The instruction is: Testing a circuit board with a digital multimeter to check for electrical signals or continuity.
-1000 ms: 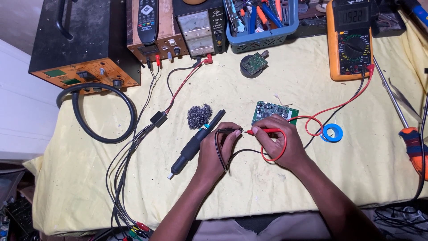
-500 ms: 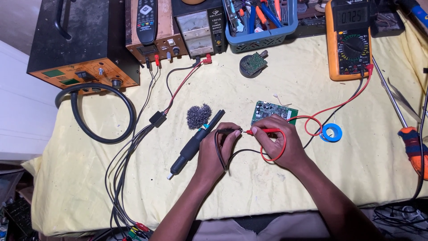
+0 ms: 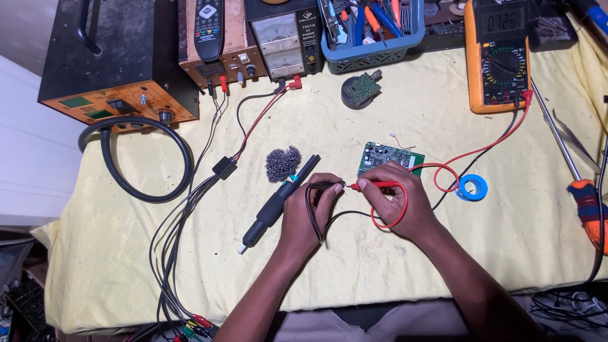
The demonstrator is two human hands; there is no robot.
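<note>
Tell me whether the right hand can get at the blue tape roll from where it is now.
Probably yes. The right hand holds the red probe beside the green circuit board, and the blue tape roll lies on bare yellow cloth just to its right. Only the looped red lead lies between them, but the hand is occupied.

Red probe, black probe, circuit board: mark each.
red probe [image 3: 378, 185], head view, middle of its shaft
black probe [image 3: 324, 185], head view, its handle
circuit board [image 3: 382, 154], head view, bare left part

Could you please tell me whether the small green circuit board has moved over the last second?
No. The small green circuit board lies where it did, at the same distance from the blue tape roll.
</note>
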